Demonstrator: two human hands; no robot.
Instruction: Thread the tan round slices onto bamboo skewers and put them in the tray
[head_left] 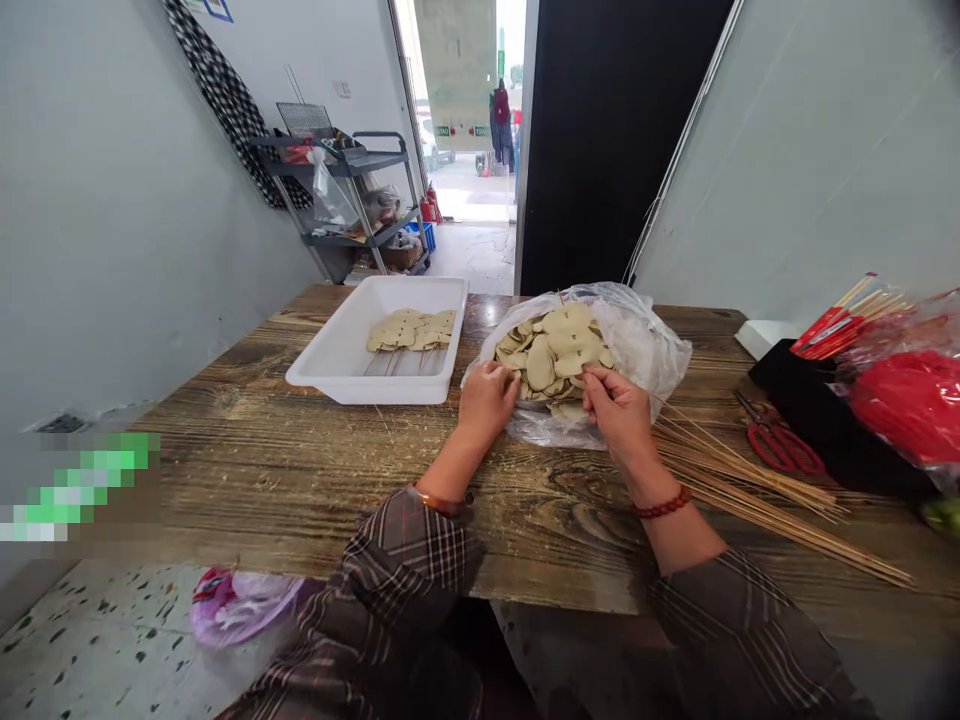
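Note:
A clear plastic bag [649, 345] lies open on the table, filled with thin, flat beige slices [540, 362]. My left hand [487, 398] is at the bag's near left edge, fingers curled in against the slices; what they grip is hidden. On the right side of the pile, my right hand [619, 402] pinches the edge of a beige slice [576, 352] between thumb and forefinger. Left of the bag stands a white plastic tray [330, 365] with more slices [411, 328] on thin sticks. Bamboo skewers [765, 500] lie loose beside my right forearm.
Red-handled scissors [784, 445] lie at right, near a black box [806, 410] and a red plastic bag [911, 405]. Behind the wooden table [300, 470] are a grey cart [375, 160] and an open doorway. A purple bag [240, 605] is below the left front edge.

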